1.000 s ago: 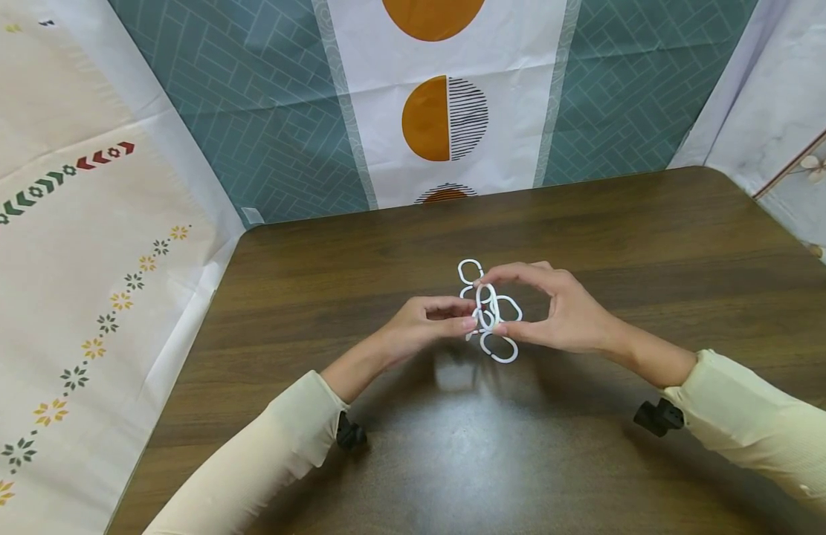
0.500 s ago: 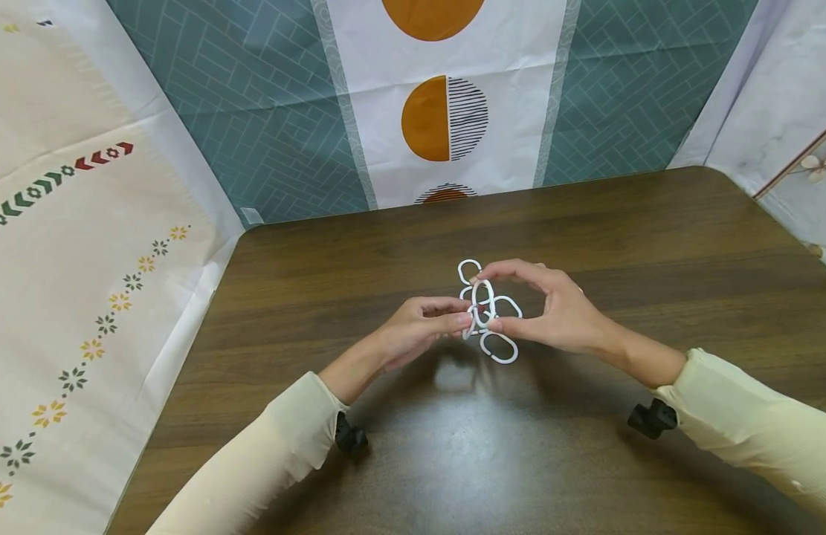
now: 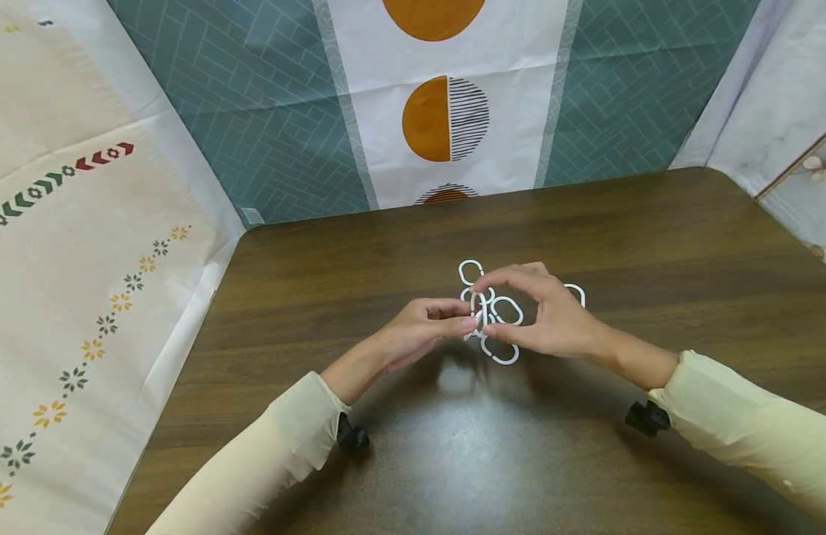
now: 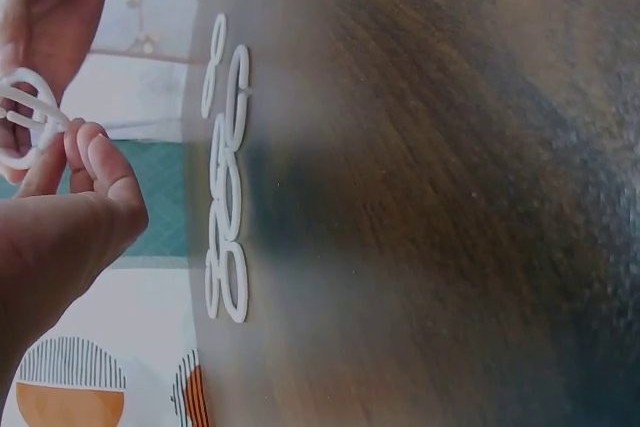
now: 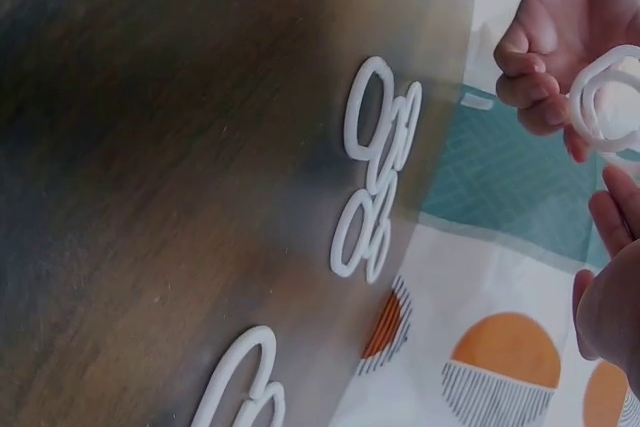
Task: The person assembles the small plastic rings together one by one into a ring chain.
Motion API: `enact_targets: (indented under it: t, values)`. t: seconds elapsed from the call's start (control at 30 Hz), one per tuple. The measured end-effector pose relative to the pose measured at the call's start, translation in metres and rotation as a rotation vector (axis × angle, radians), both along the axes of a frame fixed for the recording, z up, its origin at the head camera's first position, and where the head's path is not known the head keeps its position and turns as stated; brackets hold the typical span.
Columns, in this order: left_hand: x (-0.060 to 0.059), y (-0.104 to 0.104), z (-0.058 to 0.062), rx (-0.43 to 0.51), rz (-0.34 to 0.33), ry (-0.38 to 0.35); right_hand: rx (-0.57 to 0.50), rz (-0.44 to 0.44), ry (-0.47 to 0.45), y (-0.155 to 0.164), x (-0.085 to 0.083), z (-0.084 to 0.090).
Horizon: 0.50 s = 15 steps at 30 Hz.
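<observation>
I see left hand (image 3: 426, 327) and right hand (image 3: 546, 312) both pinching white oval plastic rings (image 3: 482, 316) lifted mid dark wooden desk (image 3: 653, 238) | held ring upright, long axis toward far edge, between fingertips | loose white rings (image 3: 505, 352) lying underneath, one (image 3: 576, 293) behind right hand.

Rings (image 3: 499, 349) showing plain white. Desk (image 3: 653, 238) showing dark brown wood grain. Sleeves (image 3: 754, 431) showing pale cream. Backdrop (image 3: 252, 111) showing teal herringbone beside white strip (image 3: 506, 74) bearing orange circles, 1 half black-striped. Left cloth (image 3: 65, 260) showing beige with floral rows, red-green chevrons.
</observation>
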<state>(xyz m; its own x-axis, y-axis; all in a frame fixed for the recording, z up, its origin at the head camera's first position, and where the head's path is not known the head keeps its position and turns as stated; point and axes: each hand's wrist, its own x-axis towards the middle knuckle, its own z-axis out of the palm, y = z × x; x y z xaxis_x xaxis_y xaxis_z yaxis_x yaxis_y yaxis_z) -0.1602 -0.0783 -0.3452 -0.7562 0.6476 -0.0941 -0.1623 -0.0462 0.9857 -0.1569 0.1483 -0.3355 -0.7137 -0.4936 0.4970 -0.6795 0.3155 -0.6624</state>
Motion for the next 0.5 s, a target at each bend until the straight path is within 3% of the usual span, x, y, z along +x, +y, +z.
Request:
enact_targets:
  t: [0.2,0.5]
  values:
    - [0.0007,0.0005,0.0005,0.003,-0.006,0.010,-0.025,0.063,0.110,-0.0036,-0.0033,-0.0013]
    - [0.0023,0.0008,0.0024,-0.018,0.036,0.019,0.020,0.041,0.110,-0.0020,-0.0015,-0.0041]
